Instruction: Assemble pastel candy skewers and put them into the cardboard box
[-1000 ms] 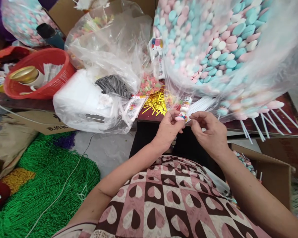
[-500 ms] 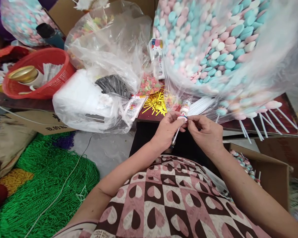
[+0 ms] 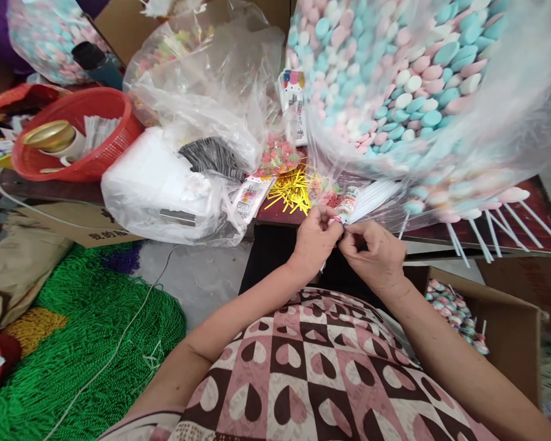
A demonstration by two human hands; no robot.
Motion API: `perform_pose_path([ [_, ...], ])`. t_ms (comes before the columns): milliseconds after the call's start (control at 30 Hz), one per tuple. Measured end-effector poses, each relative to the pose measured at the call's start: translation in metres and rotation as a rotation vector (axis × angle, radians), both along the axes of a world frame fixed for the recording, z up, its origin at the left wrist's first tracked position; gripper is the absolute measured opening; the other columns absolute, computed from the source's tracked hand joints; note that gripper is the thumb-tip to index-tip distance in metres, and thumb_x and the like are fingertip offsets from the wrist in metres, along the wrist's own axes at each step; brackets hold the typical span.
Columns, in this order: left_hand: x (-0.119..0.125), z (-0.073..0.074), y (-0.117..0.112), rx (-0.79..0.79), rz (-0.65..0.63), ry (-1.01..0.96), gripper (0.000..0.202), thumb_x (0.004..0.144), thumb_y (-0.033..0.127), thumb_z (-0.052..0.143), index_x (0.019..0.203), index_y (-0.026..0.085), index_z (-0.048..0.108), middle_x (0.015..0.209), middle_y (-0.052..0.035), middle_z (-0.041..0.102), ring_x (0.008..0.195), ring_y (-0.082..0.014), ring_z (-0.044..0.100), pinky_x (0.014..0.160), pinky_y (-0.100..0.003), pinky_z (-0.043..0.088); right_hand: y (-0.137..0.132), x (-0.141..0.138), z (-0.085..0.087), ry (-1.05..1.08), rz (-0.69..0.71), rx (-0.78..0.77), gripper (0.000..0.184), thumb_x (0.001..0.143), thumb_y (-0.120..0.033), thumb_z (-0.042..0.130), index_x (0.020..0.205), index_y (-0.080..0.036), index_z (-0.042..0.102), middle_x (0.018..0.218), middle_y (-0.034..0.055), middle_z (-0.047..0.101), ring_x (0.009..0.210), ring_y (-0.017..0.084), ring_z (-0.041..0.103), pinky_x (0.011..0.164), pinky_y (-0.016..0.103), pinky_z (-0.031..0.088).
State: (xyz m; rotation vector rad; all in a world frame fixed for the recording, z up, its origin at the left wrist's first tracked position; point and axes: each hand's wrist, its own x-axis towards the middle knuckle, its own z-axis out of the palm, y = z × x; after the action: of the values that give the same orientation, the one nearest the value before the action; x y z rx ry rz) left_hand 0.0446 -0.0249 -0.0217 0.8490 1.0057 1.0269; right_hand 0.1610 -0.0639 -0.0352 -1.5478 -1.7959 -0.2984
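Observation:
My left hand (image 3: 316, 237) and my right hand (image 3: 371, 254) meet at the table's front edge, both pinched on one small wrapped lollipop (image 3: 348, 204) in a printed clear sleeve. The lollipop's top sticks up between the fingertips; its stick is hidden behind my hands. Just behind them lies a heap of gold twist ties (image 3: 290, 191). A huge clear bag of pink, blue and white lollipops (image 3: 395, 86) hangs over the table, with white sticks (image 3: 491, 223) poking out at the right.
A red basket (image 3: 80, 138) with a gold-lidded tin stands at the left. Clear plastic bags (image 3: 188, 165) are heaped in the middle. An open cardboard box (image 3: 500, 318) with wrapped lollipops sits at my right. Green bead strings (image 3: 73, 343) cover the floor at left.
My hands have closed together on the lollipop and shifted slightly right. My right fingers, spread a second ago, now pinch at its neck, and the stick seen half a second ago is hidden.

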Motion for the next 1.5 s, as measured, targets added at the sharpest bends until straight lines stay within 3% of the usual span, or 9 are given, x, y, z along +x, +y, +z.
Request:
perform_pose_path([
  [267,-0.018,0.013,-0.002,-0.217,-0.197,-0.417,0.029,0.079,0.027,0.069,0.105,0.018,0.061,0.085,-0.0007,0.067,0.070,-0.0094,0.062,0.069,-0.024,0.048,0.004,0.004,0.002,0.635,-0.059,-0.176,0.006,0.082,-0.025,0.059,0.085,-0.022,0.063,0.073,-0.0004,0.069,0.061,0.014,0.065,0.061,0.028,0.053],
  [500,-0.013,-0.001,0.000,-0.151,-0.249,-0.324,0.034,0.068,0.032,0.080,0.097,0.019,0.065,0.081,0.0021,0.067,0.067,-0.0079,0.061,0.062,-0.021,0.045,-0.002,0.003,0.007,0.518,-0.014,-0.228,0.007,0.082,-0.023,0.057,0.083,-0.022,0.064,0.074,0.0008,0.071,0.061,0.015,0.066,0.062,0.028,0.054],
  [633,-0.007,-0.005,-0.001,-0.067,-0.188,-0.196,0.024,0.070,0.025,0.073,0.090,0.019,0.062,0.072,0.0056,0.062,0.059,-0.0053,0.054,0.057,-0.019,0.042,-0.003,0.003,0.010,0.268,-0.012,-0.137,0.009,0.079,-0.021,0.055,0.075,-0.023,0.063,0.066,0.0009,0.069,0.058,0.016,0.065,0.060,0.029,0.053],
  [733,-0.005,-0.007,-0.003,-0.080,-0.165,-0.196,0.017,0.073,0.023,0.067,0.087,0.019,0.060,0.070,0.0064,0.059,0.057,-0.0047,0.051,0.057,-0.019,0.041,-0.003,0.001,0.007,0.203,0.004,-0.112,0.009,0.077,-0.019,0.054,0.074,-0.024,0.062,0.065,0.0006,0.069,0.058,0.016,0.065,0.059,0.028,0.052],
  [900,-0.006,-0.007,-0.001,-0.055,-0.162,-0.154,0.018,0.072,0.025,0.069,0.086,0.019,0.059,0.071,0.0066,0.056,0.055,-0.0043,0.049,0.052,-0.018,0.039,0.000,0.003,0.004,0.338,-0.013,-0.173,0.007,0.078,-0.019,0.055,0.077,-0.022,0.062,0.070,0.0011,0.071,0.058,0.015,0.065,0.059,0.028,0.053],
  [1033,-0.009,-0.003,-0.001,-0.027,-0.158,-0.102,0.018,0.076,0.026,0.067,0.089,0.019,0.058,0.072,0.0059,0.058,0.055,-0.0049,0.051,0.052,-0.018,0.040,-0.001,0.008,0.010,0.573,0.080,-0.324,0.008,0.083,-0.025,0.055,0.085,-0.021,0.062,0.072,0.0006,0.070,0.061,0.015,0.066,0.061,0.028,0.054],
  [1200,-0.009,-0.001,-0.002,0.028,-0.155,-0.019,0.012,0.079,0.026,0.066,0.086,0.019,0.059,0.076,0.0045,0.061,0.058,-0.0042,0.053,0.055,-0.018,0.041,-0.003,0.015,0.019,0.530,0.079,-0.329,0.013,0.083,-0.031,0.063,0.090,-0.020,0.065,0.083,0.0033,0.070,0.069,0.016,0.066,0.067,0.031,0.055],
  [1300,-0.009,0.000,-0.002,0.054,-0.156,-0.033,0.012,0.082,0.028,0.065,0.088,0.019,0.060,0.078,0.0036,0.061,0.060,-0.0049,0.054,0.056,-0.018,0.042,-0.001,0.015,0.019,0.623,0.094,-0.352,0.017,0.081,-0.032,0.066,0.094,-0.020,0.066,0.084,0.0037,0.071,0.069,0.016,0.066,0.066,0.031,0.055],
  [1500,-0.009,0.003,-0.008,-0.121,-0.187,-0.179,0.041,0.077,0.035,0.073,0.112,0.021,0.056,0.081,0.0029,0.059,0.067,-0.0088,0.058,0.062,-0.023,0.047,-0.001,0.011,0.013,0.946,0.061,-0.399,0.011,0.079,-0.029,0.067,0.085,-0.021,0.065,0.076,0.0009,0.071,0.065,0.016,0.069,0.065,0.031,0.058],
])
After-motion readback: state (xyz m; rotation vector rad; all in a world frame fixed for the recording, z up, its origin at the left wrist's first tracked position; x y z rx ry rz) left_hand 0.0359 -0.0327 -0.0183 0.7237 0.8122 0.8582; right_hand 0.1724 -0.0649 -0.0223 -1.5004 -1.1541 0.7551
